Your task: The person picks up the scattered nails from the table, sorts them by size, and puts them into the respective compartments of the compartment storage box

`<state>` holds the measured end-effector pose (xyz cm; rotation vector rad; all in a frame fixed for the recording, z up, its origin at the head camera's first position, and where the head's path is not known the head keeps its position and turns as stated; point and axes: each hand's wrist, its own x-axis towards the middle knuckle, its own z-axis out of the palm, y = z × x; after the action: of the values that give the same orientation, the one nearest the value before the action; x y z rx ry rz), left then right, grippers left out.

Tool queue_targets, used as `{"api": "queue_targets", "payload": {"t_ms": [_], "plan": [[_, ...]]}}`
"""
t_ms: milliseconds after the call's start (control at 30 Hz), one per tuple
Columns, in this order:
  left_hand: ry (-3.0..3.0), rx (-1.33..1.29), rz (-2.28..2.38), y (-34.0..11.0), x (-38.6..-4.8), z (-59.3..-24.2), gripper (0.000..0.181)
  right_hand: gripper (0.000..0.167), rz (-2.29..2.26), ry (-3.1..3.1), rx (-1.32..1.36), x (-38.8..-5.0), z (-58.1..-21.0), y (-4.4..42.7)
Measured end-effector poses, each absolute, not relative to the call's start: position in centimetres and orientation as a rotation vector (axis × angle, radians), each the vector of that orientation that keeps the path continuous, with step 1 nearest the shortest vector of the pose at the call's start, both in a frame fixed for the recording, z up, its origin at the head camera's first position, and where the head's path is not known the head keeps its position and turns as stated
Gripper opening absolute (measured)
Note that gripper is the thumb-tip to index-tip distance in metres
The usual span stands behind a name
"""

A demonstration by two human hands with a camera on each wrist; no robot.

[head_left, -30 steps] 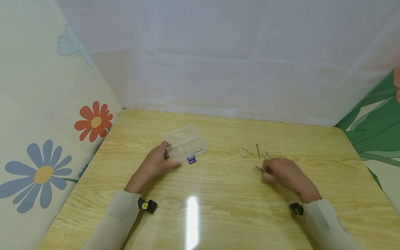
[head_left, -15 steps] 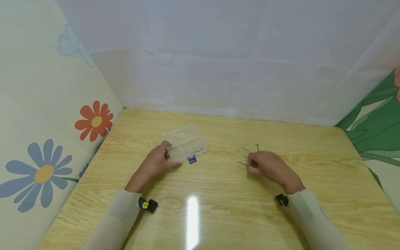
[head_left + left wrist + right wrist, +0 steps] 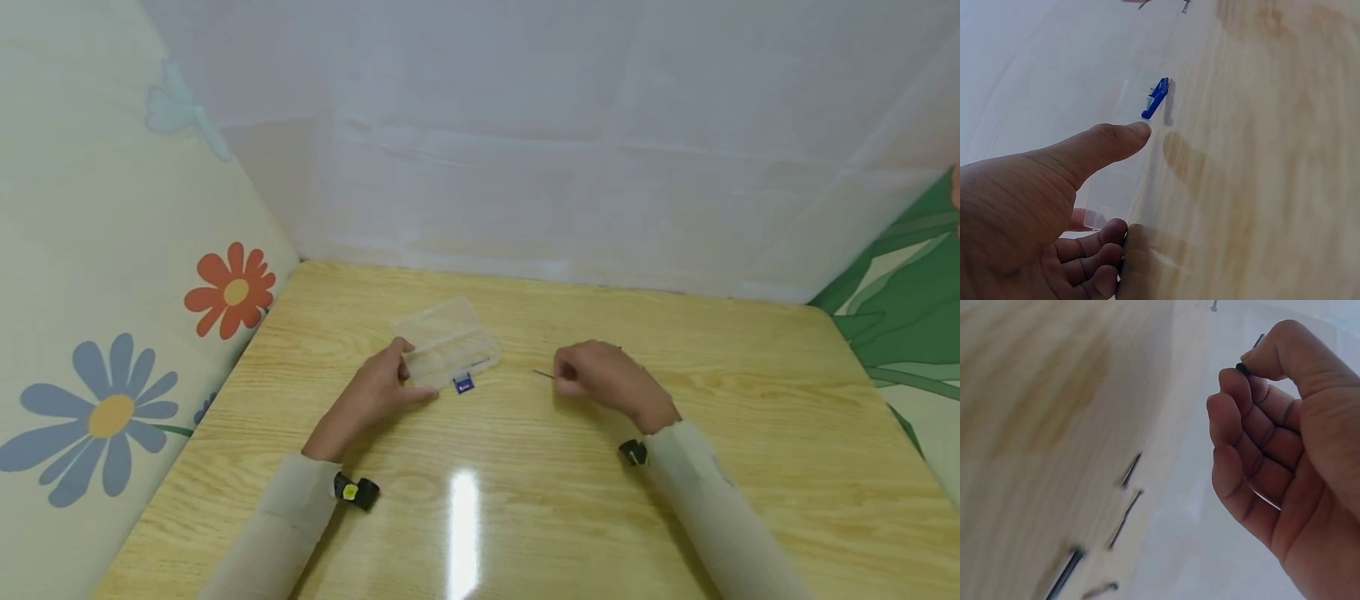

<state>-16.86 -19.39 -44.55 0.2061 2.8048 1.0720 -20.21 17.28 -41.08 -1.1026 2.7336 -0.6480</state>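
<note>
A clear plastic box [image 3: 431,323] lies with its lid open on the wooden table, with a blue latch [image 3: 463,383] at its front edge. My left hand [image 3: 371,383] grips the box's near left corner, thumb along the front and the other fingers at the side. One thin dark nail [image 3: 478,362] lies inside the box. To the right of it, my right hand [image 3: 606,375] pinches another dark nail between thumb and forefinger, its shank [image 3: 543,373] pointing left toward the box. The right wrist view shows that nail's black head [image 3: 1242,368] at the fingertips.
Several loose nails lie on the table beyond my right hand, mostly hidden in the head view; the right wrist view shows a thick nail [image 3: 1065,575] and a thin one [image 3: 1125,519]. A white cloth [image 3: 487,167] hangs behind the table [image 3: 540,500].
My right hand has moved left from the loose nails toward the box, carrying a nail. My left hand stays on the box.
</note>
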Motion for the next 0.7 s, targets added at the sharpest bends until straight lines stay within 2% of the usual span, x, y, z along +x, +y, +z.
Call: {"api": "queue_targets", "payload": {"t_ms": [467,700], "plan": [[2.805,0.198,1.061,-19.3,-16.8,-44.7,0.08,0.014,-0.463,2.784,-1.27,-22.6,-40.4,12.0],[2.812,0.199,1.055,-19.3,-16.9,-44.7,0.08,0.011,-0.437,2.759,-1.264,-23.2,-40.5,9.6]]}}
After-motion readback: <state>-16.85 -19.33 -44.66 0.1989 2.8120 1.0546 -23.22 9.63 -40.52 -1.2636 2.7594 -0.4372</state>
